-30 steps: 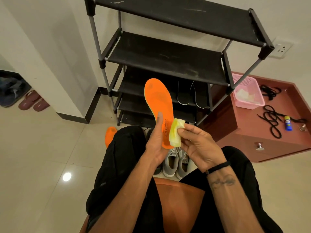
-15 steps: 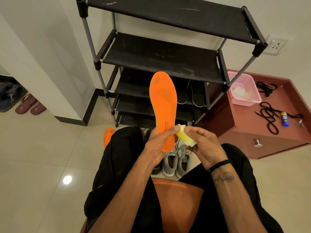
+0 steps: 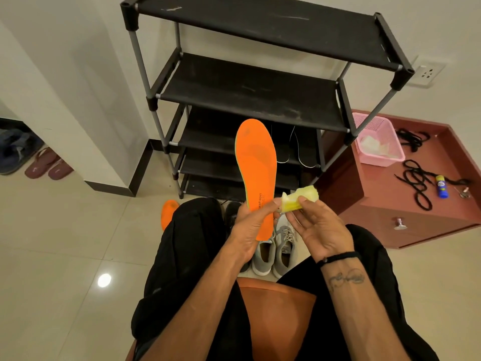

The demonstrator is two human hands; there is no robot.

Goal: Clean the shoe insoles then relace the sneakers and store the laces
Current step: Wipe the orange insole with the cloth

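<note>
Left hand [image 3: 250, 225] grips orange insole [image 3: 256, 168] upright in front of shoe rack [image 3: 255, 100]; right hand [image 3: 320, 227] pinches yellow wipe [image 3: 299, 198] just beside insole's heel.

Both forearms reach forward, left hand [image 3: 250, 227] gripping with curled fingers, right hand [image 3: 318, 225] pinching at the fingertips.

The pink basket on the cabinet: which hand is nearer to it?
Right. The right hand, pinching a yellow wipe, is below-left of the pink basket; the left hand is farther left, holding the orange insole.
</note>
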